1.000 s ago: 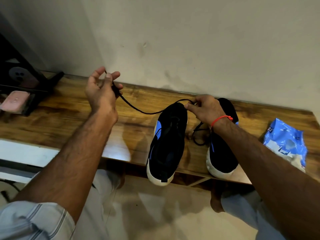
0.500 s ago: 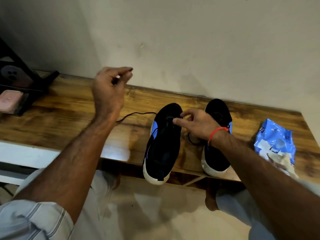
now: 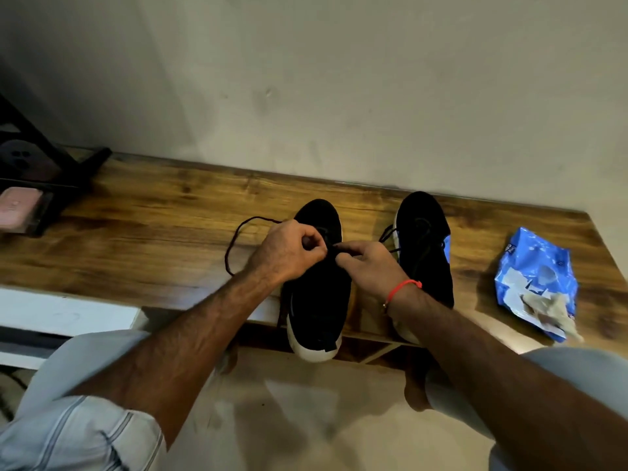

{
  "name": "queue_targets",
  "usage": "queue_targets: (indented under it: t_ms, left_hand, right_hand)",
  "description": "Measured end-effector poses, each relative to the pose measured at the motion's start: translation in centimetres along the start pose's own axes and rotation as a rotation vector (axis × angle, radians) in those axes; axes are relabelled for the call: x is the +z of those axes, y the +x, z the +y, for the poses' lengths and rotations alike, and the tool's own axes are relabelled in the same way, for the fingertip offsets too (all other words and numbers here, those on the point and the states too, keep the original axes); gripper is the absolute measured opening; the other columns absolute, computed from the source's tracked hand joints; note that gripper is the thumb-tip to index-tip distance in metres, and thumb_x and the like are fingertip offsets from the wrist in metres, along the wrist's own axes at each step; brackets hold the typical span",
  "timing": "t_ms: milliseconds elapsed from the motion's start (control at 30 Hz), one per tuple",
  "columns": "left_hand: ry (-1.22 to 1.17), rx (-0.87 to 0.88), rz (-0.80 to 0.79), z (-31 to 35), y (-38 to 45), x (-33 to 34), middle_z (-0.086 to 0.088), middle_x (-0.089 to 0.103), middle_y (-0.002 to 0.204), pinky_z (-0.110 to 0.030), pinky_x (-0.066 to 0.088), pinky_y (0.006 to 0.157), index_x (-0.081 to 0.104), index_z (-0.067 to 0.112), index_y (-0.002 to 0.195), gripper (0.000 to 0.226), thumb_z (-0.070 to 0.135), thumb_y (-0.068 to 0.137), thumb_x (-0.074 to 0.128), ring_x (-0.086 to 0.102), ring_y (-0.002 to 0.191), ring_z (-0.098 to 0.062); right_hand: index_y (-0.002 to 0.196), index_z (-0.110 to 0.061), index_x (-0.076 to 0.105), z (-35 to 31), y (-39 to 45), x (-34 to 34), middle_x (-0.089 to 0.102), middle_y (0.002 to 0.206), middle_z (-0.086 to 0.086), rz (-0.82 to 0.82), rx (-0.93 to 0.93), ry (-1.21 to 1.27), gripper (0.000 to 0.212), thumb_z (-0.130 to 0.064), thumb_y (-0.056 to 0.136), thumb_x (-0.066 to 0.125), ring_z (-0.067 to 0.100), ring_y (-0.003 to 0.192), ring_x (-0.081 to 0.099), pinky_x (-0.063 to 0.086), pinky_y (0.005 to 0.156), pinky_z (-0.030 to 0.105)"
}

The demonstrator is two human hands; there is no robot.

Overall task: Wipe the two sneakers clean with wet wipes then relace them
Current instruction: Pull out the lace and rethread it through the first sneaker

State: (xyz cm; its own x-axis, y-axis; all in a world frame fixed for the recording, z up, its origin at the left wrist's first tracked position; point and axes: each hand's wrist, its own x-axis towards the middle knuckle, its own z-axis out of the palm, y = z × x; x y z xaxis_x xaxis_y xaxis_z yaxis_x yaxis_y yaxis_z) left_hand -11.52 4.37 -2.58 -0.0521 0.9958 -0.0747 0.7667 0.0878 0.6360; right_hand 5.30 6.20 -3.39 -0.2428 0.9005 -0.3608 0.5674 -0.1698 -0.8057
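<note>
The left sneaker [image 3: 317,294], black with a white sole, lies on the wooden bench [image 3: 163,232] with its toe toward the wall and its heel jutting over the near edge. Both hands meet above its lacing area. The left hand [image 3: 289,253] comes in from the lower left, forearm angled up across the bench edge, knuckles raised and fingers curled tight, thumb and forefinger pinching the black lace [image 3: 238,239]. From that pinch the lace runs out to the left in a slack loop that rests on the wood just beside the shoe. The right hand [image 3: 367,263] reaches in from the lower right, wrist bent slightly inward, forefinger extended toward the left hand and its fingertips nipping the same lace close to the eyelets. A red thread bracelet [image 3: 404,287] circles that wrist.

The right sneaker [image 3: 424,246] stands just beside the first, parallel, partly hidden behind the right forearm, its own lace loose on its tongue. Farther right on the bench, well apart, lies a blue wet-wipe pack [image 3: 533,266] with a crumpled wipe [image 3: 550,311] on its near end.
</note>
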Motion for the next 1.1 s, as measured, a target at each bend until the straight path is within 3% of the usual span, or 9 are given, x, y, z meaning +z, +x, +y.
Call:
queue_targets:
  t_ms: [67, 133, 333, 433, 567, 667, 800, 933, 1100]
  left_hand:
    - [0.023, -0.033, 0.035, -0.2, 0.0, 0.6, 0.02, 0.052, 0.08, -0.021, 0.049, 0.067, 0.077, 0.026, 0.091, 0.006, 0.031, 0.09, 0.074, 0.05, 0.072, 0.004]
    - [0.025, -0.096, 0.065, -0.1, 0.0, 1.3, 0.017, 0.051, 0.083, -0.025, 0.049, 0.064, 0.077, 0.029, 0.092, 0.008, 0.036, 0.091, 0.073, 0.049, 0.073, 0.001]
    - [-0.074, -0.153, 0.148, 0.2, 0.4, 2.4, 0.026, 0.048, 0.078, -0.015, 0.038, 0.057, 0.08, 0.025, 0.094, 0.01, 0.032, 0.092, 0.073, 0.047, 0.07, 0.008]
    - [-0.105, -0.143, 0.136, -0.1, 0.4, 2.4, 0.026, 0.049, 0.079, -0.01, 0.036, 0.06, 0.08, 0.022, 0.096, 0.011, 0.03, 0.092, 0.073, 0.047, 0.072, 0.007]
    - [-0.072, -0.115, 0.103, -0.2, 0.4, 2.3, 0.017, 0.056, 0.089, -0.017, 0.04, 0.065, 0.08, 0.021, 0.099, 0.012, 0.028, 0.093, 0.073, 0.052, 0.085, 0.0]
    - [-0.17, -0.171, 0.079, -0.4, 0.6, 2.5, 0.025, 0.053, 0.082, -0.007, 0.037, 0.061, 0.08, 0.021, 0.099, 0.011, 0.026, 0.093, 0.073, 0.051, 0.076, 0.006]
    - [-0.261, -0.216, 0.075, -0.7, 0.7, 2.9, 0.018, 0.062, 0.088, -0.011, 0.041, 0.064, 0.08, 0.023, 0.1, 0.01, 0.027, 0.093, 0.073, 0.053, 0.079, 0.008]
    - [-0.363, -0.311, 0.078, -0.6, 0.8, 3.5, 0.012, 0.067, 0.098, -0.01, 0.042, 0.066, 0.078, 0.024, 0.103, 0.011, 0.024, 0.095, 0.071, 0.059, 0.093, -0.002]
    - [-0.608, -0.432, 0.077, -0.4, 0.7, 4.2, 0.0, 0.074, 0.107, -0.029, 0.059, 0.084, 0.074, 0.031, 0.086, 0.013, 0.02, 0.093, 0.073, 0.07, 0.098, -0.013]
  right_hand:
    - [0.116, -0.019, 0.072, 0.7, 0.6, 0.1, 0.074, 0.101, 0.0, -0.021, 0.035, 0.167, 0.027, -0.017, 0.093, 0.059, 0.014, 0.098, 0.069, 0.056, 0.093, 0.036]
    - [0.11, -0.016, 0.074, 1.0, 0.9, 0.1, 0.074, 0.098, 0.002, -0.03, 0.058, 0.297, 0.025, -0.01, 0.094, 0.056, 0.016, 0.097, 0.069, 0.056, 0.091, 0.034]
    - [0.11, -0.007, 0.073, 1.2, 0.8, -0.2, 0.073, 0.097, 0.012, -0.104, 0.121, 0.519, 0.03, 0.002, 0.091, 0.05, 0.017, 0.084, 0.067, 0.053, 0.073, 0.027]
    - [0.108, -0.007, 0.073, 1.0, 0.7, -0.2, 0.072, 0.104, 0.018, -0.103, 0.127, 0.541, 0.03, 0.003, 0.09, 0.051, 0.022, 0.091, 0.066, 0.055, 0.079, 0.032]
    - [0.106, -0.008, 0.074, 0.9, 0.6, 0.0, 0.072, 0.109, 0.02, -0.086, 0.121, 0.534, 0.027, 0.002, 0.09, 0.054, 0.024, 0.095, 0.066, 0.054, 0.093, 0.042]
    - [0.106, -0.009, 0.074, 0.9, 0.5, -0.1, 0.073, 0.104, 0.016, -0.084, 0.118, 0.521, 0.026, 0.0, 0.09, 0.055, 0.022, 0.095, 0.067, 0.055, 0.09, 0.037]
    - [0.111, -0.005, 0.071, 0.8, 0.5, -0.4, 0.072, 0.087, 0.008, -0.11, 0.134, 0.566, 0.025, -0.002, 0.092, 0.056, 0.019, 0.087, 0.067, 0.054, 0.093, 0.04]
    - [0.116, -0.001, 0.066, 0.7, 0.6, -0.7, 0.064, 0.088, 0.011, -0.116, 0.178, 0.719, 0.023, -0.004, 0.098, 0.053, 0.021, 0.081, 0.064, 0.058, 0.081, 0.038]
    - [0.113, -0.005, 0.068, 1.3, 1.1, 0.3, 0.072, 0.1, 0.019, -0.01, 0.114, 0.545, 0.018, -0.004, 0.096, 0.06, 0.019, 0.081, 0.069, 0.059, 0.07, 0.033]
